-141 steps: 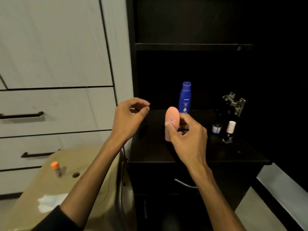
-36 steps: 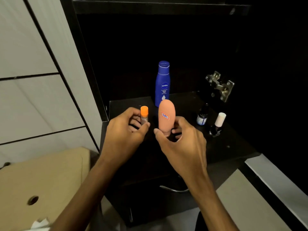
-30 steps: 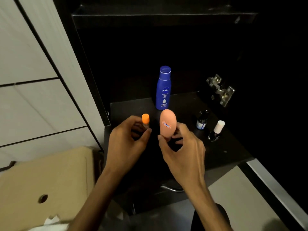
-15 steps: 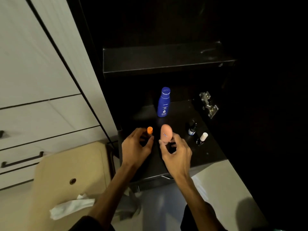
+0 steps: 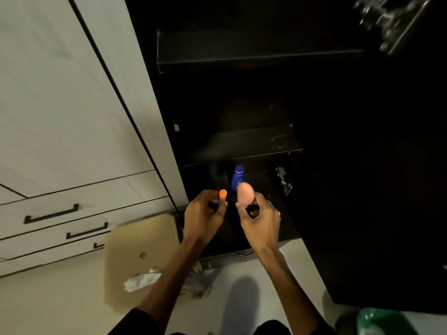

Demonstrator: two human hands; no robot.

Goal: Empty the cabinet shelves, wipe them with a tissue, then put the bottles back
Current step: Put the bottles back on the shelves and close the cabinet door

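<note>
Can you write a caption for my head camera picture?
Left hand holds an orange-capped tube, right hand a peach bottle.

The room is dim, and the open dark cabinet [image 5: 242, 97] swallows nearly all detail. Light seems to fall from above and behind, casting a soft head shadow on the pale floor [image 5: 239, 301]. The white drawers [image 5: 72, 117] bend at the edges; the upper hinge [image 5: 387, 22] smears with motion blur.

Left hand [image 5: 203, 213] and right hand [image 5: 260, 220] at frame centre, side by side; bottle [image 5: 238, 177] just above; cardboard box [image 5: 135, 250] lower left, tissue [image 5: 141, 281] on it.
</note>
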